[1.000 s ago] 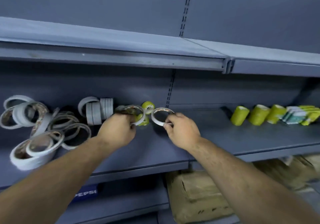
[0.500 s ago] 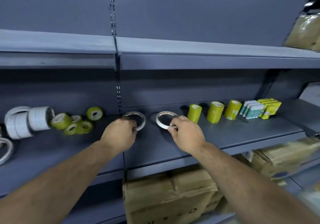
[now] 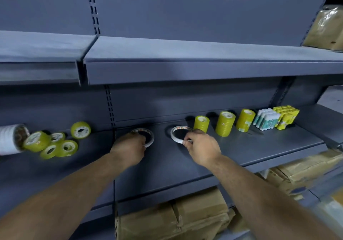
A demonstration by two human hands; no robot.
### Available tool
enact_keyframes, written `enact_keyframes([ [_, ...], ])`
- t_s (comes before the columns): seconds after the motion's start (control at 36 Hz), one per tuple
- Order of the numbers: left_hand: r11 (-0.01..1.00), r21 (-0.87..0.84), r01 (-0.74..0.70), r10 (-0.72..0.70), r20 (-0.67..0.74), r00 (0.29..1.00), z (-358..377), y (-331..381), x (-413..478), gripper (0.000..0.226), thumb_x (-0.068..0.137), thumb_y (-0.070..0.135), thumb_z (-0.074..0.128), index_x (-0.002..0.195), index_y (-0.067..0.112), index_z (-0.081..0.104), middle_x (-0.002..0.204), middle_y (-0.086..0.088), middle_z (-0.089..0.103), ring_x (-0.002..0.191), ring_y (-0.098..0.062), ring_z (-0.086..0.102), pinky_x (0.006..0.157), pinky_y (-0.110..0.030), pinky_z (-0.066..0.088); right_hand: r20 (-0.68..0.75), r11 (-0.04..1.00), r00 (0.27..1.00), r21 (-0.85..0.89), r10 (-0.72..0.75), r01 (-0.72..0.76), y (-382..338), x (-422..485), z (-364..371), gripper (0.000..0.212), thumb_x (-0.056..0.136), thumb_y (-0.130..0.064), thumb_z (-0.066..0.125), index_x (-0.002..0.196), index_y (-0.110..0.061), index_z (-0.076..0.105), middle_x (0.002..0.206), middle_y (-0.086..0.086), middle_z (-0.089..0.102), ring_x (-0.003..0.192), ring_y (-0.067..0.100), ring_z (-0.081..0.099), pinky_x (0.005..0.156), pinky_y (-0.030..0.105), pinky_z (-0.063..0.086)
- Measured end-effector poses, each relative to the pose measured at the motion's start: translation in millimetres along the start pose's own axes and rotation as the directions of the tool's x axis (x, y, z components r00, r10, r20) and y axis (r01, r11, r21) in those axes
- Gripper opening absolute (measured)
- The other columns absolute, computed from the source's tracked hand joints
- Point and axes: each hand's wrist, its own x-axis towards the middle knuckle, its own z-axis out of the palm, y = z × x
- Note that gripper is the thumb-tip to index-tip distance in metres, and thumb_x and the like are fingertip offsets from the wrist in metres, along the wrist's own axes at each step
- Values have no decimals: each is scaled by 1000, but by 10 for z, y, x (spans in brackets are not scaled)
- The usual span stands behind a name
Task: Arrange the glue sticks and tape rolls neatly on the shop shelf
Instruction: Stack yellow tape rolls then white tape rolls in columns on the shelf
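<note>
A: Step in hand?

B: Placing two thin rolls, by the look of it. Left hand (image 3: 130, 146) curled over the near rim of the left white tape roll (image 3: 151, 141), fingers clamped on it. Right hand (image 3: 201, 147) pinching the near rim of the right white tape roll (image 3: 173, 137), thumb and fingers together on it.

A: Whereabouts on the shelf (image 3: 259, 146)?

B: Toward the back edge, about mid-length, set apart from each other. Flat or nearly flat; hard to tell whether fully resting. Right one just beside the first of three upright yellow tape stacks (image 3: 225, 126). Glue stick packs (image 3: 267, 119) further along, near the back right corner.

A: Next move?

B: Probably squaring both with that row, evenly spaced, then letting go. After that, on to the loose yellow rolls (image 3: 55, 145) heaped toward the left end, beside a white roll stack (image 3: 11, 139) lying on its side.

A: Anything to watch?

B: Thin rings, easily nudged out of line on release. Calls for a gentle lift of the fingers.
</note>
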Motion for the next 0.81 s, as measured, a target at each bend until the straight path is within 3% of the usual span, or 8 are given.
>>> enact_keyframes([
  [0.14,999,41,13,-16,71,997,45,-58,86,22,94,27,51,109,23,67,121,-3,64,110,-25,60,80,-28,45,34,1000,999,-9,22,-21,-22,155,112,22,100,-40,53,111,-26,66,117,-2,62,100,25,62,76,32,49],
  [0.33,992,99,75,-94,202,975,195,-25,93,29,94,17,55,121,15,65,124,-10,64,108,-26,63,76,-26,44,78,997,995,-23,-66,68,-4,342,193,24,102,-37,49,110,-23,67,118,1,64,100,24,63,75,30,47],
  [0.56,991,90,95,-109,166,980,256,-24,46,25,95,18,53,118,15,63,122,-6,64,109,-23,61,78,-24,43,117,984,978,-31,-171,176,-50,447,285,32,101,-40,49,127,-31,64,134,1,60,113,24,63,89,32,52],
  [0.72,989,7,145,-145,115,983,247,-20,6,29,95,19,53,122,14,62,128,-8,62,116,-25,58,89,-26,46,125,962,962,-92,-244,256,-117,472,363,31,102,-41,48,124,-29,66,138,-3,58,120,24,57,85,29,47],
  [0.81,990,-33,136,-132,102,986,259,-8,-24,26,94,14,51,118,16,61,126,-7,61,114,-25,57,87,-27,46,154,961,958,-96,-243,259,-148,500,385,32,101,-45,48,124,-29,65,134,0,61,118,25,59,84,30,48],
])
